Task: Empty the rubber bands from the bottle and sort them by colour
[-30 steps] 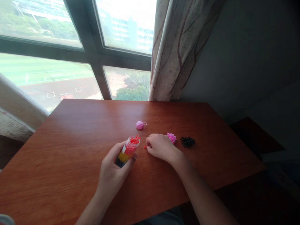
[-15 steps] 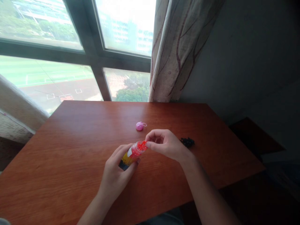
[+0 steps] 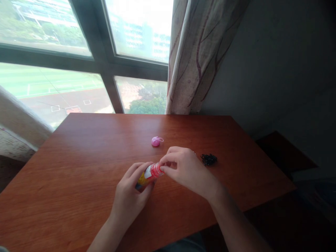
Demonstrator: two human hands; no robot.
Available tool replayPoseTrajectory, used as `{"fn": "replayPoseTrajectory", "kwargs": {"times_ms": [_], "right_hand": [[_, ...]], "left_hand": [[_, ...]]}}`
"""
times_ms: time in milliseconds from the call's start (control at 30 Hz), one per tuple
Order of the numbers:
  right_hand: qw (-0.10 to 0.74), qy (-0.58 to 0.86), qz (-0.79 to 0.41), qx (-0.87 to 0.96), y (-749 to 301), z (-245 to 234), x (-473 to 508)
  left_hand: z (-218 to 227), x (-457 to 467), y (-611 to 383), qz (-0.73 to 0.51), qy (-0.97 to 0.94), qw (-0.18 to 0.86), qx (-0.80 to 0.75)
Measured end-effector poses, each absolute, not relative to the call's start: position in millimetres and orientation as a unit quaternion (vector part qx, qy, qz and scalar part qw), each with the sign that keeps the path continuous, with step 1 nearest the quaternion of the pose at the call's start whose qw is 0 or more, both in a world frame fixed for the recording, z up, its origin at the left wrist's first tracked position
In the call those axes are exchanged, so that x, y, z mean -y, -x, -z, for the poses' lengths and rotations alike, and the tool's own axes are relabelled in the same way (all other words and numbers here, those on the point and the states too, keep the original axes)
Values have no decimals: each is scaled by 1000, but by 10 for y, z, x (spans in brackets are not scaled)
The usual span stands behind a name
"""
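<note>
we see the left hand point(image 3: 129, 193) just below the middle of the frame, wrapped around a small clear bottle point(image 3: 148, 172), its fingers along the upper side and its thumb along the lower side. the bottle lies between our two hands, tilted over the wooden table point(image 3: 86, 196), with its mouth pointing up and right. through its wall we make out layers of colour: red near the neck, yellow further down, and a bluish part by the palm. a white label sits beside the red part.

the right hand point(image 3: 188, 172) comes in from the lower right, its thumb and fingertips drawn close together at the bottle's mouth and touching its rim. the fingers hide the opening, so we cannot tell whether they pinch anything there. our hands are near each other, with only the bottle's neck bridging the gap.

beyond the bottle, around the centre of the frame, we find a pink domed cap point(image 3: 155, 141) with a thin loop, resting on the table apart from both hands. to the right of the right hand lies a tangled black bundle point(image 3: 209, 159), near the knuckles. a window point(image 3: 102, 63) fills the upper left, and a patterned curtain point(image 3: 195, 52) hangs at the upper middle.
</note>
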State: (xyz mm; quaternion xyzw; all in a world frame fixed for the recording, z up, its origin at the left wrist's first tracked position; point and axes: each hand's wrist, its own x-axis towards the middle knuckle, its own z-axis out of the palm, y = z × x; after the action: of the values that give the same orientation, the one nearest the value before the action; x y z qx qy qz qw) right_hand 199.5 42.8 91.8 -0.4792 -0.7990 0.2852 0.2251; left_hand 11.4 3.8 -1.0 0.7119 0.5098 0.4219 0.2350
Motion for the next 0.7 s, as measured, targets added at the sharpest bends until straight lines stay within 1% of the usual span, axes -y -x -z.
{"fn": "replayPoseTrajectory", "kwargs": {"times_ms": [167, 333, 500, 633, 700], "right_hand": [[147, 473, -263, 828, -2023, -1015, -345], [80, 446, -324, 831, -2136, -1074, -272], [25, 420, -371, 828, -2176, -985, -223], [-26, 443, -331, 833, -2156, -831, -173], [-38, 443, -319, 837, -2159, -776, -142]], "left_hand": [[-2, -44, -113, -430, -711, 234, -506], [-6, -47, -112, -430, -708, 232, -509], [9, -32, -123, -421, -727, 215, -498], [60, -4, -126, -390, -771, 191, -465], [80, 6, -130, -379, -785, 180, -456]]}}
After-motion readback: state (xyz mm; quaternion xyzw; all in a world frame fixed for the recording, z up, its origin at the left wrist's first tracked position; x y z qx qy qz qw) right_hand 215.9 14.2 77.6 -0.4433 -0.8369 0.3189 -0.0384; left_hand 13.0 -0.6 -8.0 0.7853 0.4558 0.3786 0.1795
